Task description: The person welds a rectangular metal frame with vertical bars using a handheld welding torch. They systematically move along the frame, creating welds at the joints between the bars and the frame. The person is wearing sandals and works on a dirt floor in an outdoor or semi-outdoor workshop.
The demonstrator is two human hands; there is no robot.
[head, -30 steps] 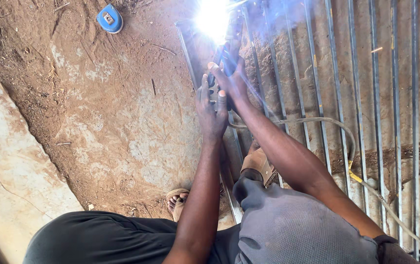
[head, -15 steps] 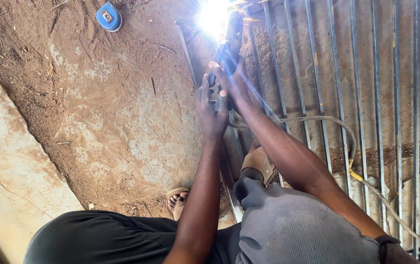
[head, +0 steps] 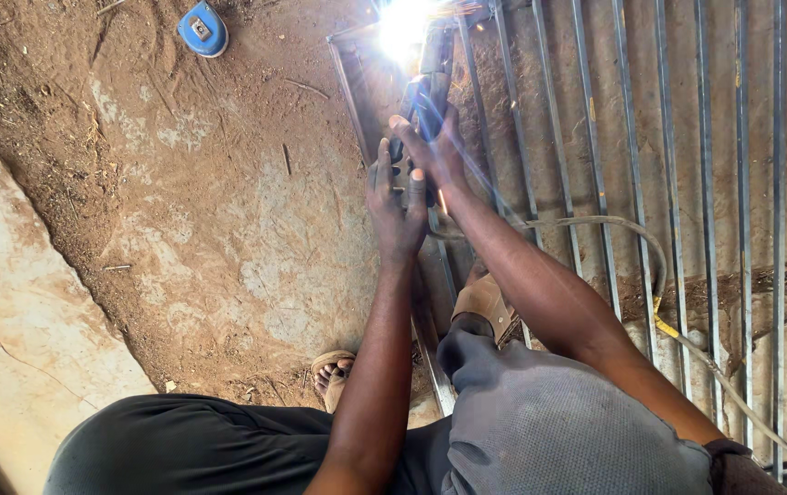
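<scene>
We grip the welding holder [head: 425, 87] at twelve o'clock, right hand [head: 439, 151] wrapped around it, left hand [head: 395, 202] clasped beneath, its tip sparking on the metal grate [head: 705, 183]; a blue case [head: 202, 28] lies at eleven.

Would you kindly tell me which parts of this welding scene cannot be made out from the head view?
- The weld spot: washed out by the arc's glare.
- The electrode holder: mostly hidden by the left hand and right hand.
- The cable: cut off by the lower right edge.
- The metal grille: runs past the top and right edges.
- The blue object: too small to identify.
</scene>
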